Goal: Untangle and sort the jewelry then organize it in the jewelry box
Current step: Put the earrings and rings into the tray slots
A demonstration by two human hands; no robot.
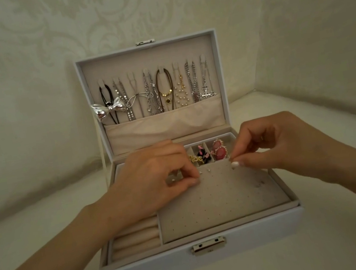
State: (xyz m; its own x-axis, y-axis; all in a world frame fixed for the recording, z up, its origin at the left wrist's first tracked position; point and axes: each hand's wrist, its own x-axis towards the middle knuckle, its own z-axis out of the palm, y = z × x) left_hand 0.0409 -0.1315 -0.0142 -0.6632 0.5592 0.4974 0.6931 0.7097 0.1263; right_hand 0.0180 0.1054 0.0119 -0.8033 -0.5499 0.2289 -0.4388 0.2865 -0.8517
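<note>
White leather-look jewelry box (pixel 217 255) sits open under both my hands on a pale patterned cloth (pixel 26 114), its metal latch (pixel 209 246) nearer to me than my wrists. My left hand (pixel 154 179) is curled, thumb and forefinger pinching the far edge of the grey dotted earring pad (pixel 219 201), just beside a few tiny studs (pixel 208 170) pushed into it. My right hand (pixel 278 145) pinches a pearl earring (pixel 234 164) between thumb and forefinger, holding it against the pad's far right corner. Between my two hands lie small compartments holding a gold piece (pixel 194 159), a black and pink piece (pixel 203 154) and round pink earrings (pixel 219 152). Below my left wrist run the beige ring rolls (pixel 135 237). Beyond my hands the lid (pixel 145 52) stands upright, with necklaces (pixel 152 91) hanging in a row from its hooks, a silver bow pendant (pixel 108 110) at the left end, and their lower ends tucked into a beige pocket (pixel 165 125).
</note>
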